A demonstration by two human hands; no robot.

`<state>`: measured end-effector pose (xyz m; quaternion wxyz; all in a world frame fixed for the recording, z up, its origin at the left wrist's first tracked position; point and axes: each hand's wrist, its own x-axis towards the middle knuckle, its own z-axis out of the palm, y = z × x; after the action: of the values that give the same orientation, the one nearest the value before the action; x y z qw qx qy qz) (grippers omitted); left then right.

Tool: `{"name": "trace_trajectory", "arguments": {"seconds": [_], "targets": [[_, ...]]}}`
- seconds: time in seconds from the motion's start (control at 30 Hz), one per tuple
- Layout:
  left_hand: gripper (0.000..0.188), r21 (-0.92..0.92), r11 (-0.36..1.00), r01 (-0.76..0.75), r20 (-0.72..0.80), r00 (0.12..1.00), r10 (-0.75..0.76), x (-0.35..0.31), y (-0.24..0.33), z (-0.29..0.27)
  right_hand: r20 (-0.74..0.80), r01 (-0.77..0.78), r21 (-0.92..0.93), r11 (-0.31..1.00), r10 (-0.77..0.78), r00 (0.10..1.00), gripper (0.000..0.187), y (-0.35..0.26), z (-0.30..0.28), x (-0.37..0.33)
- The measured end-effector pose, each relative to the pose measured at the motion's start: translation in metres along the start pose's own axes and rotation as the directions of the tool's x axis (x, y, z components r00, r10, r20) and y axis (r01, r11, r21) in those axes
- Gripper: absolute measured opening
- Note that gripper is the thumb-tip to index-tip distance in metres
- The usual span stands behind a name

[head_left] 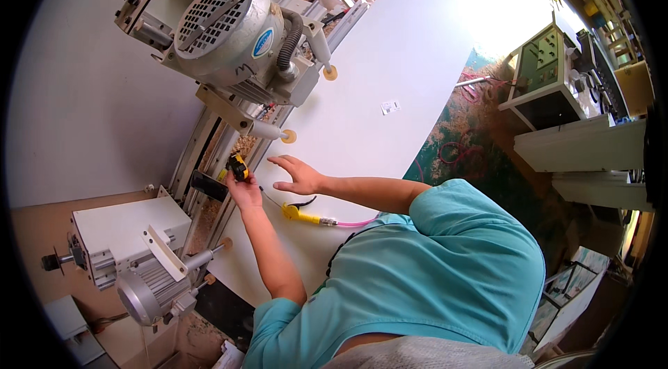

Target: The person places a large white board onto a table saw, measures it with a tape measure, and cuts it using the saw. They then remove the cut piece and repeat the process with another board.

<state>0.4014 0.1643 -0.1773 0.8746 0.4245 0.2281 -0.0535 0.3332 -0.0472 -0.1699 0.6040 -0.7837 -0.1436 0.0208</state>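
Note:
My left hand [245,191] is closed around a black and yellow tape measure [239,166], beside the rail of a machine. To its right, my right hand [298,174] hovers over a white board [362,125] with its fingers stretched apart, holding nothing. A yellow air blow gun [299,214] with a pink hose [356,223] lies on the board just below that hand. Next to my left hand, a dark flat object [209,186] rests at the rail; I cannot tell what it is.
A large motor unit [236,35] on rods stands at the upper left, and a smaller motor [142,296] sits lower left. Wood shavings [245,144] fill the rail channel. At the right are a green-fronted cabinet [546,56] and stacked white panels [584,146]. A pink hose [459,153] trails over the littered floor.

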Motion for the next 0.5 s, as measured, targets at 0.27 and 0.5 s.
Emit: {"name": "trace_trajectory", "arguments": {"seconds": [0.27,0.5], "targets": [[0.038,0.764,0.624,0.164,-0.048,0.979,-0.198,-0.129,-0.066,-0.031,0.101,-0.049,0.016,0.999,0.047,0.994,0.058,-0.006,0.027,-0.013],[0.042,0.632,0.770,-0.086,-0.005,0.993,0.115,-0.170,-0.068,-0.047,0.430,0.160,-0.472,0.867,0.068,0.900,0.058,-0.020,0.058,-0.055]]}}
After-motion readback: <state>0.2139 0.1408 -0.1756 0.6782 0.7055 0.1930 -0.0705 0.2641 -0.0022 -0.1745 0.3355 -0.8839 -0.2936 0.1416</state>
